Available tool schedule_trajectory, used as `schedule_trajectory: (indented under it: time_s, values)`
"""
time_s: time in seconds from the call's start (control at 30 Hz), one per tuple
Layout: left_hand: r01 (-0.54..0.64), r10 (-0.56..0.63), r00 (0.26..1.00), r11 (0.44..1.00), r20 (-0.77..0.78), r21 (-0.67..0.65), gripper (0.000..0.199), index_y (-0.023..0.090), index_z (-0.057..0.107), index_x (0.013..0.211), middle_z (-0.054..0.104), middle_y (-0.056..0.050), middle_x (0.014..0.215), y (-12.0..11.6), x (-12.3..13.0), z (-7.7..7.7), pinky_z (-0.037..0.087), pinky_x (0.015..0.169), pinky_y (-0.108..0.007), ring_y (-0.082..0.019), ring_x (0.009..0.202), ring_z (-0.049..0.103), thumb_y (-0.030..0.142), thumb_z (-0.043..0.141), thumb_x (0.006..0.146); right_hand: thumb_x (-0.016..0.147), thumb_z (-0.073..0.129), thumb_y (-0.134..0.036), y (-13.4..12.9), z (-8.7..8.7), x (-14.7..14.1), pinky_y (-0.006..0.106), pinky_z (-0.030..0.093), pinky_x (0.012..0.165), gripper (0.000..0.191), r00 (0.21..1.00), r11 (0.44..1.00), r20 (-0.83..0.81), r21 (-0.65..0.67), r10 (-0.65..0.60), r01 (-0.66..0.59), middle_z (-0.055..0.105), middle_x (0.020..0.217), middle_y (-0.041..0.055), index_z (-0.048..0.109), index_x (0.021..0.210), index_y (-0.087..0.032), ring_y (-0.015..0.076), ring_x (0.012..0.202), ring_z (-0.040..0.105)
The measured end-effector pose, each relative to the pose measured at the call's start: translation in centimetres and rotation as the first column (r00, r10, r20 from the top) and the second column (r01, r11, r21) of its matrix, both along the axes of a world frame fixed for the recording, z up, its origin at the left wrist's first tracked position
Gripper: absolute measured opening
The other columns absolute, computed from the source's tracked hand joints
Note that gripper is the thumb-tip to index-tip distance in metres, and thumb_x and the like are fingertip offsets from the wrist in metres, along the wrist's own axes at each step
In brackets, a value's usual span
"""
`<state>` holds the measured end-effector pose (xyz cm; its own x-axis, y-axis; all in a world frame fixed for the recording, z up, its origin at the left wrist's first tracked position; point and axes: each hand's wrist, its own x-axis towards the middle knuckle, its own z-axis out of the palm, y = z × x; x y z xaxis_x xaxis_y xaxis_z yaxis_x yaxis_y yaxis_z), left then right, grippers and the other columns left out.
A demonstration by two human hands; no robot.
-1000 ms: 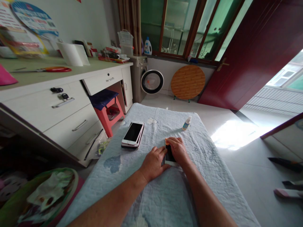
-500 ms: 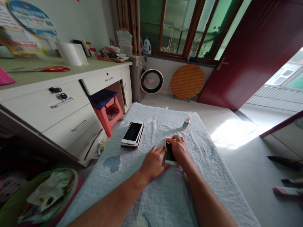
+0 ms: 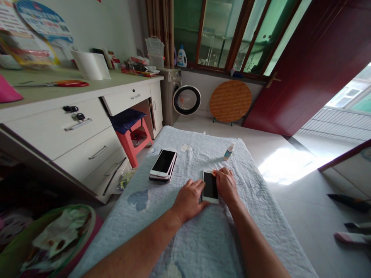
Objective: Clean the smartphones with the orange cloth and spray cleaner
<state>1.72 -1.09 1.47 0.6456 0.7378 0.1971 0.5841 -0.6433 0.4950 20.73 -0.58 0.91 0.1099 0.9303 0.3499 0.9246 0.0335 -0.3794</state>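
A white smartphone (image 3: 210, 188) with a dark screen lies face up on the quilted cover. My left hand (image 3: 189, 199) grips it at the left side, fingers along the edge and thumb by the lower corner. Pinched in the fingers of my right hand (image 3: 227, 186) is a small orange cloth (image 3: 214, 172), pressed on the phone's upper right part. Much of the cloth is hidden under those fingers. To the left, another white smartphone (image 3: 164, 162) rests on a stack of phones. A small spray bottle (image 3: 228, 151) with a clear cap stands beyond my right hand.
The pale blue quilted cover (image 3: 139, 231) spreads beneath both forearms. On the left are a white desk (image 3: 84, 139) with drawers, a red stool (image 3: 130, 144) and a bin (image 3: 94, 227) with waste. A washing machine (image 3: 170, 92) with its door open stands behind.
My right hand has moved right across the phone with the orange cloth, uncovering more of the screen. My left hand keeps its place at the phone's left edge. The view has shifted slightly.
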Motion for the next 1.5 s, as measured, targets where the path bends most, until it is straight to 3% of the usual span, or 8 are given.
schedule_trajectory:
  time_s: [0.27,0.43,0.57,0.7,0.8,0.87,1.13,1.5]
  values:
    - [0.014,-0.013,0.999,1.000,0.033,-0.027,0.056,0.021,0.051,0.124,0.059,-0.008,0.123,0.0,0.0,0.2,0.038,0.099,-0.041,-0.028,0.111,0.052,0.044,0.069,0.076,0.087,0.044,-0.012,-0.3,0.6,-0.8,0.030,0.039,0.079,0.027,0.987,0.987,0.000,-0.026,0.161,-0.161,0.058,0.086,0.0057,0.070,0.083,-0.021,0.0186,0.080,0.047]
    - [0.002,0.001,0.998,0.999,0.069,-0.045,0.078,0.018,0.031,0.139,0.053,-0.011,0.132,0.1,0.0,-0.2,0.038,0.100,-0.042,-0.028,0.117,0.050,0.043,0.070,0.076,0.085,0.046,-0.009,-1.0,1.6,-1.5,0.029,0.039,0.080,0.026,0.956,0.952,-0.059,-0.087,0.288,-0.293,0.059,0.088,0.0046,0.069,0.084,-0.020,0.0170,0.084,0.049]
    - [-0.011,0.012,0.999,1.000,0.049,-0.018,0.078,0.015,0.031,0.138,0.048,-0.015,0.137,0.1,0.0,-0.8,0.035,0.105,-0.045,-0.029,0.122,0.047,0.042,0.069,0.076,0.083,0.047,-0.008,-1.9,2.9,-1.8,0.028,0.039,0.080,0.026,0.898,0.883,-0.117,-0.167,0.424,-0.438,0.059,0.086,0.0029,0.070,0.082,-0.021,0.0156,0.084,0.050]
    - [-0.021,0.020,0.999,1.000,0.035,0.015,0.061,0.014,0.047,0.127,0.053,-0.015,0.131,0.1,0.1,-0.9,0.037,0.104,-0.044,-0.030,0.121,0.049,0.046,0.066,0.078,0.080,0.049,-0.007,-3.0,4.5,-1.7,0.026,0.038,0.078,0.027,0.821,0.778,-0.188,-0.263,0.539,-0.571,0.057,0.078,0.0003,0.071,0.075,-0.023,0.0133,0.079,0.052]
    - [-0.012,0.011,1.000,1.000,0.018,0.016,0.054,0.015,0.052,0.122,0.053,-0.015,0.132,0.1,0.0,-0.6,0.038,0.102,-0.045,-0.031,0.120,0.050,0.046,0.063,0.080,0.080,0.050,-0.009,-3.5,5.3,-1.6,0.025,0.039,0.074,0.027,0.784,0.716,-0.244,-0.319,0.571,-0.620,0.057,0.074,-0.0003,0.071,0.072,-0.023,0.0124,0.074,0.053]
    - [-0.013,0.013,1.000,1.000,0.016,0.015,0.054,0.016,0.052,0.122,0.053,-0.014,0.132,0.1,0.0,-0.5,0.038,0.102,-0.046,-0.031,0.120,0.050,0.046,0.064,0.079,0.080,0.050,-0.009,-3.5,5.4,-1.5,0.025,0.039,0.073,0.027,0.781,0.706,-0.262,-0.335,0.567,-0.624,0.057,0.075,-0.0001,0.072,0.073,-0.023,0.0123,0.073,0.053]
    - [-0.017,0.018,0.999,0.999,0.045,-0.027,0.053,0.021,0.052,0.120,0.055,-0.008,0.129,0.1,0.0,-0.4,0.040,0.100,-0.042,-0.028,0.115,0.050,0.042,0.071,0.074,0.083,0.056,-0.016,-2.4,3.6,-1.2,0.028,0.040,0.077,0.022,0.861,0.826,-0.124,-0.244,0.493,-0.508,0.058,0.080,0.0025,0.075,0.081,-0.026,0.0155,0.082,0.052]
    - [0.014,-0.009,0.997,0.998,0.082,-0.054,0.060,0.021,0.051,0.125,0.058,-0.007,0.120,0.2,0.0,0.0,0.041,0.096,-0.040,-0.027,0.109,0.051,0.047,0.071,0.074,0.090,0.049,-0.021,0.1,0.6,-0.7,0.031,0.040,0.078,0.025,0.975,0.974,-0.034,-0.054,0.218,-0.219,0.059,0.086,0.0050,0.074,0.092,-0.024,0.0182,0.082,0.049]
